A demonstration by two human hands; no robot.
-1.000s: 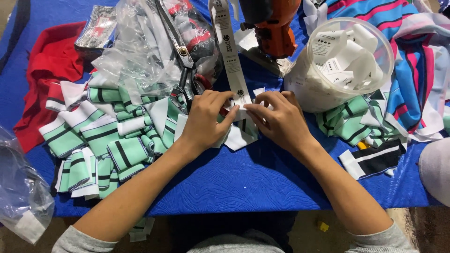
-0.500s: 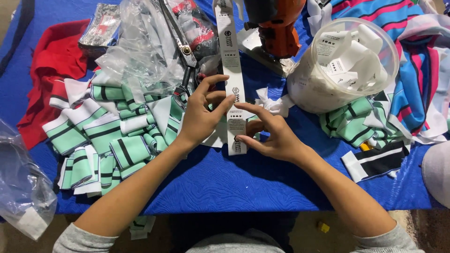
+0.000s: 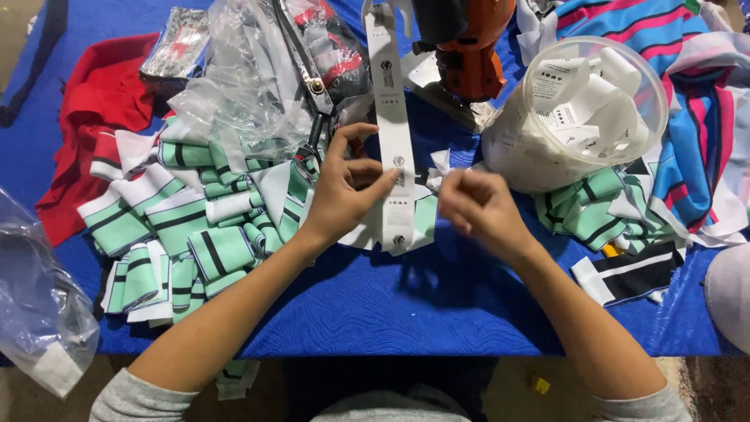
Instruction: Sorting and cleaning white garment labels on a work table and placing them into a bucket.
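My left hand (image 3: 344, 191) pinches a long white strip of printed labels (image 3: 391, 101) that hangs down from above the table's middle; thumb and fingers close on its lower part. My right hand (image 3: 476, 207) is to the right of the strip, fingers curled into a loose fist just beside a small white label piece (image 3: 439, 166); whether it grips anything I cannot tell. Under both hands lie green, white and black striped knit cuffs (image 3: 195, 234) on the blue table cover (image 3: 391, 305).
A clear plastic tub of white labels (image 3: 594, 109) stands at the right, an orange machine (image 3: 465, 47) behind the strip. Crumpled clear plastic bags (image 3: 250, 86) and scissors (image 3: 312, 94) lie at the back, red cloth (image 3: 94, 109) at left, striped fabric (image 3: 703, 117) at right.
My hands have moved apart: the left stays on the label strip and has lifted a little, the right has pulled away rightward and closed its fingers.
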